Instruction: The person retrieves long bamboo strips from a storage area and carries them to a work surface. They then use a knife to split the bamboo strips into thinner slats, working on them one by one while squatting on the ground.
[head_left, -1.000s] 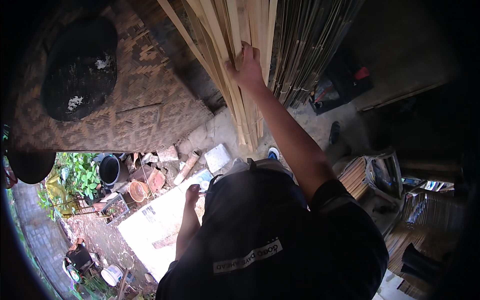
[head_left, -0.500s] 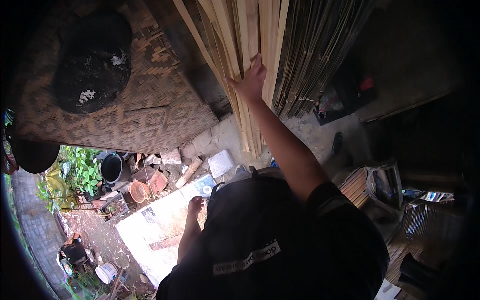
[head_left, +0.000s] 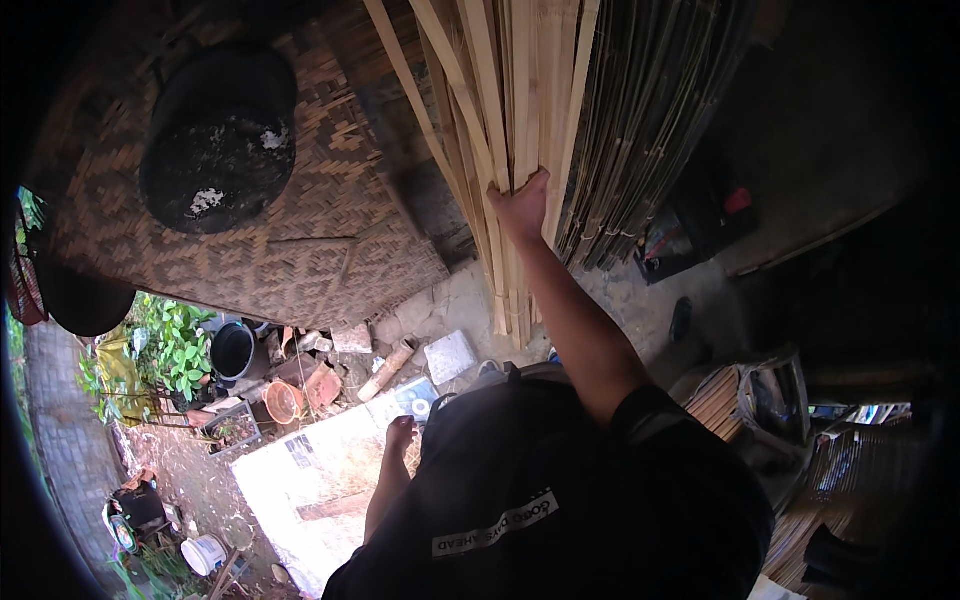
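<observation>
A tall bundle of pale bamboo strips [head_left: 525,120] stands upright ahead of me, its lower ends on the grey floor. My right hand [head_left: 522,212] reaches out to it and is closed around some of the strips, thumb on the left side. The fingertips are hidden among the strips. Low at my left side hangs my left hand [head_left: 402,437], fingers loosely curled in, with nothing visible in it. To the right of the pale bundle leans a group of darker, thin bamboo strips [head_left: 640,130], tied near the lower ends.
At the left is a woven bamboo wall [head_left: 330,230] with a dark oval pan-like object [head_left: 220,140]. Below it lie a black bucket [head_left: 236,350], an orange pot [head_left: 283,402] and broken bricks. A black crate [head_left: 690,225] and a sack of bamboo pieces [head_left: 745,385] are at right.
My right hand has gone from spread fingers in front of the pale strips to closing around some of them. The view has shifted slightly; my left hand stays low at my side.
</observation>
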